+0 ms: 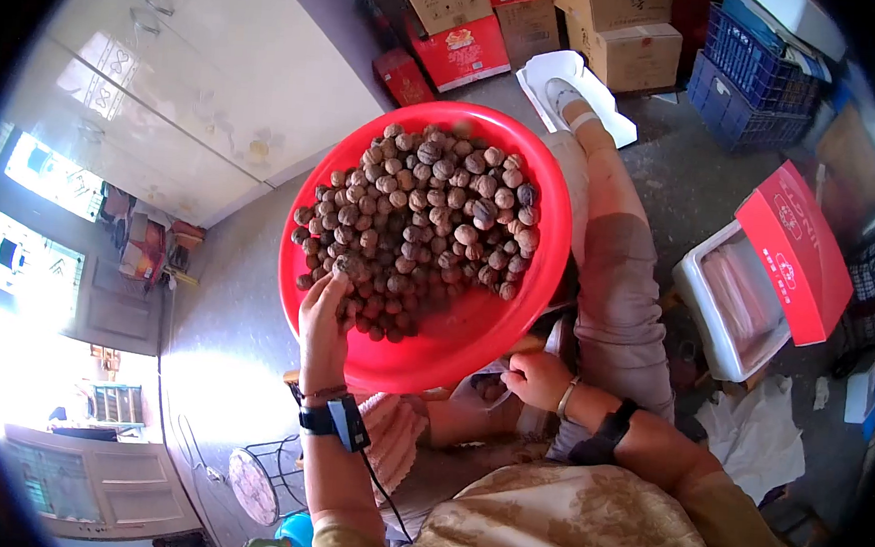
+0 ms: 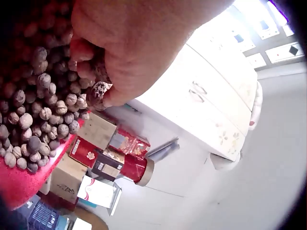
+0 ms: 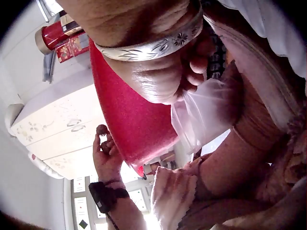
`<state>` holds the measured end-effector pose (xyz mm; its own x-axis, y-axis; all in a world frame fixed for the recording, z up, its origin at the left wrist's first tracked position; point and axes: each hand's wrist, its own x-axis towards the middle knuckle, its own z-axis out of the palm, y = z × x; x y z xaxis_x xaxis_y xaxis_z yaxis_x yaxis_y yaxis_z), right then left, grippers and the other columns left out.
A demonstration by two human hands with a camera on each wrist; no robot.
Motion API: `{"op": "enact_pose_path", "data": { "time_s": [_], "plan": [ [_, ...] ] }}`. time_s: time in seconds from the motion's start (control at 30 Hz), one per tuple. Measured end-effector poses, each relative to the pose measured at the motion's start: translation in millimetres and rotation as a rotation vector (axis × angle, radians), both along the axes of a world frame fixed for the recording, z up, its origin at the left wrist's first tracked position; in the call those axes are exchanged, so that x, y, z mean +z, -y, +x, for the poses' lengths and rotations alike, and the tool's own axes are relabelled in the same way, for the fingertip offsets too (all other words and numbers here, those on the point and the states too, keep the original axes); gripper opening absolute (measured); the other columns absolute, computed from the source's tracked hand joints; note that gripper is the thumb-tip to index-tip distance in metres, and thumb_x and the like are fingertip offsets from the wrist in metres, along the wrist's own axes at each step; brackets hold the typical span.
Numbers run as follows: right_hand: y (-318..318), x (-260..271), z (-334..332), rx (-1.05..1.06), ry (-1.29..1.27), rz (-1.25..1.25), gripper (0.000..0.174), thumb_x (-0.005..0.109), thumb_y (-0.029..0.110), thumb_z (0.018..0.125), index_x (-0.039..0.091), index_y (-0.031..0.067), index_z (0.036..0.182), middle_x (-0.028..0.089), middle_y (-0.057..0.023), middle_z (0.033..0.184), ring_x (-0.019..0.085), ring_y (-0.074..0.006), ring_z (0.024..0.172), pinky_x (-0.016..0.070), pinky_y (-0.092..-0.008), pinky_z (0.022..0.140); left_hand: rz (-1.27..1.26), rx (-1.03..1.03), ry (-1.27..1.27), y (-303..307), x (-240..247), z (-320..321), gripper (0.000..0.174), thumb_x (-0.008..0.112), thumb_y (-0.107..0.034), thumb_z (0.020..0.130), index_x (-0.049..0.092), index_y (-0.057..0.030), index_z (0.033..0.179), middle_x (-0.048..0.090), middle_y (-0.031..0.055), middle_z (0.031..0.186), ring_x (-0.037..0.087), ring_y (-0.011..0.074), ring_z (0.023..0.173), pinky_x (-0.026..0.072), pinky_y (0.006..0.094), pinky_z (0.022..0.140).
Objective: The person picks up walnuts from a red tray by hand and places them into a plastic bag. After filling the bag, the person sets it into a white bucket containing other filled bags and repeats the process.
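A wide red basin [image 1: 442, 359] holds a large heap of brown walnuts [image 1: 412, 197]. Over its near left rim, my left hand [image 1: 322, 327] pinches one walnut [image 2: 100, 91] between thumb and fingertips; a pale, speckled patch shows on that shell. From the right wrist, the walnut [image 3: 101, 129] shows raised at the left fingertips. Below the basin's near right rim, my right hand [image 1: 539, 380] has its fingers curled at the top of a thin clear plastic bag [image 3: 199, 112]. A few brown round things lie in that bag, between the legs.
White cabinets [image 1: 160, 66] stand to the left. Cardboard boxes [image 1: 631, 55] and blue crates [image 1: 750, 82] are stacked at the back. On the right are an open foam box [image 1: 703, 280] with a red lid and a white plastic sheet [image 1: 758, 434]. A small round stool [image 1: 252, 485] stands lower left.
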<state>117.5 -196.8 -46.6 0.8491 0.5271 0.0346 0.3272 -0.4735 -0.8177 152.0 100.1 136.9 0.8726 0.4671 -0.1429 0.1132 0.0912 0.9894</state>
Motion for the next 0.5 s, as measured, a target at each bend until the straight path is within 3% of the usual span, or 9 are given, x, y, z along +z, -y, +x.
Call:
{"op": "enact_pose_path", "data": {
  "time_s": [0.13,0.23,0.27,0.37,0.47,0.5],
  "plan": [
    [0.1,0.1,-0.6,-0.004,0.033,0.036,0.027,0.069,0.028,0.083,0.061,0.0041,0.072,0.063,-0.0182,0.069,0.064,-0.0363,0.067,0.0493,-0.0457,0.06,0.017,-0.035,-0.002,9.4,4.9,-32.6,0.024,0.063,-0.027,0.095,0.064,-0.0028,0.1,0.056,-0.0031,0.075,0.045,0.0046,0.056,0.0317,0.0201,0.046],
    [0.8,1.8,-0.3,-0.012,0.014,0.056,0.028,0.068,0.029,0.084,0.063,0.0043,0.073,0.063,-0.0195,0.072,0.063,-0.0385,0.069,0.0485,-0.0482,0.063,0.051,-0.095,-0.012,28.9,12.7,-57.6,0.029,0.064,-0.026,0.092,0.063,-0.0013,0.107,0.053,-0.0048,0.075,0.041,0.0028,0.056,0.0292,0.0187,0.048],
    [1.2,1.3,0.2,-0.009,0.01,0.053,0.028,0.068,0.029,0.084,0.063,0.0043,0.073,0.063,-0.0195,0.072,0.063,-0.0385,0.069,0.0485,-0.0482,0.063,0.031,-0.1,-0.038,37.5,19.8,-66.0,0.03,0.063,-0.018,0.092,0.062,0.0021,0.114,0.056,-0.0028,0.077,0.042,0.0027,0.056,0.0299,0.0176,0.049],
    [0.4,-0.3,0.2,-0.012,0.012,0.054,0.031,0.068,0.03,0.085,0.059,0.0048,0.069,0.062,-0.0186,0.069,0.062,-0.0385,0.068,0.0471,-0.0492,0.062,-0.049,-0.168,-0.116,48.2,18.2,-91.2,0.027,0.062,-0.013,0.092,0.061,-0.0002,0.115,0.049,-0.0065,0.074,0.039,0.0017,0.058,0.0286,0.017,0.051],
    [0.0,1.2,0.2,-0.027,-0.004,0.057,0.031,0.068,0.03,0.085,0.059,0.0048,0.069,0.061,-0.0186,0.068,0.062,-0.0388,0.067,0.0464,-0.0493,0.061,-0.099,-0.106,-0.235,81.9,40.8,-109.0,0.025,0.062,-0.004,0.09,0.061,-0.0017,0.114,0.06,-0.002,0.085,0.053,0.0044,0.072,0.0423,0.018,0.059],
    [1.3,2.8,0.6,-0.015,-0.001,0.038,0.03,0.068,0.03,0.085,0.06,0.0042,0.07,0.062,-0.0192,0.069,0.062,-0.0389,0.068,0.0471,-0.0489,0.062,-0.106,-0.104,-0.244,83.8,32.4,-114.3,0.025,0.062,-0.004,0.09,0.061,-0.0017,0.114,0.06,-0.002,0.085,0.053,0.0044,0.072,0.0423,0.018,0.059]
  ]
}}
